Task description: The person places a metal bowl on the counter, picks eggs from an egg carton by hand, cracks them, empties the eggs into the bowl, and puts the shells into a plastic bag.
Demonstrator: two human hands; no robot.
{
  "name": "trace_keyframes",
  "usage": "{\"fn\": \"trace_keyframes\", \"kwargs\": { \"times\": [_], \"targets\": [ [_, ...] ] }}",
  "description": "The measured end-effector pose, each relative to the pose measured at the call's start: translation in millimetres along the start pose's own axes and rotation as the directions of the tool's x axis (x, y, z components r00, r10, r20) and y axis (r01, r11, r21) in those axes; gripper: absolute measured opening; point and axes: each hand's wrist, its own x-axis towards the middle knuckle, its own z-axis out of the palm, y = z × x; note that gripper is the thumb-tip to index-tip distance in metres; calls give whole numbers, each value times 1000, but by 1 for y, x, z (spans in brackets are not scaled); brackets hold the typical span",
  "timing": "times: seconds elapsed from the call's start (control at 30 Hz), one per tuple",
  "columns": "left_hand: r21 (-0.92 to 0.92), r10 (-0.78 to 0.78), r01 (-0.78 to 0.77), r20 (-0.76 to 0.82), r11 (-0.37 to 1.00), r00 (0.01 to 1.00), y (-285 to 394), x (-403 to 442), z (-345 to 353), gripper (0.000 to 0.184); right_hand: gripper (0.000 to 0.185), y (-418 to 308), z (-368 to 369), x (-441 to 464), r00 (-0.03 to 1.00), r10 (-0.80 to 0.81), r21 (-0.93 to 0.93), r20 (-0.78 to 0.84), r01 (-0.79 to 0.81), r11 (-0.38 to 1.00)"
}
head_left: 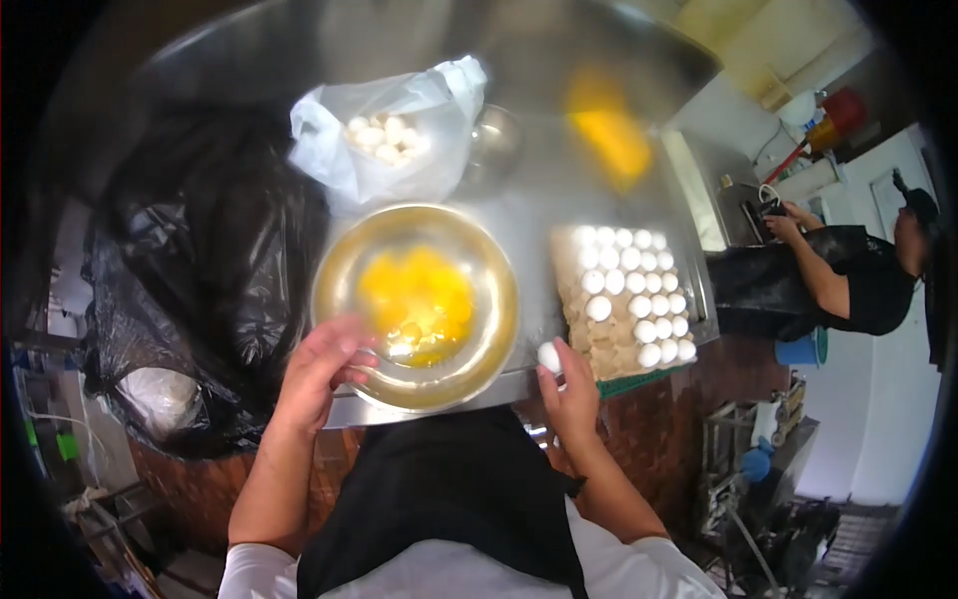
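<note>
Between the thumb and fingers of my right hand (572,399) is a white egg (549,356), held beside the bowl's right side. A wide metal bowl (489,319) stands in front of me with several raw yolks (417,299) and some clear egg white in it. My left hand (324,364) reaches over the bowl's left rim, somewhat blurred, its fingers apart and nothing visible in them. Near my right hand lies a cardboard egg tray (604,349) with several white eggs and some bare cups along its near left part.
Behind the bowl, a white plastic bag (339,165) holds eggshells (387,138), next to a small metal bowl (494,135). Black plastic (200,260) covers the left side. A yellow object (611,130) lies at the back of the metal table (529,210). Another person (828,265) stands at right.
</note>
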Motion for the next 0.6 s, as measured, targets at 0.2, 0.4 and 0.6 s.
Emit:
{"fn": "trace_keyframes", "kwargs": {
  "times": [0.2, 0.4, 0.6],
  "targets": [
    [18, 2, -2, 17, 1000, 1000, 2, -2, -4, 43, 40, 7, 16, -10, 1000, -8, -14, -18, 8, 1000],
    [190, 93, -125, 169, 974, 981, -8, 6, 9, 48, 38, -42, -6, 27, 766, 357, 667, 534, -642, 378],
    [410, 285, -391, 296, 824, 911, -4, 16, 61, 44, 46, -96, 7, 52, 653, 65, 646, 754, -756, 107]
  ]
}}
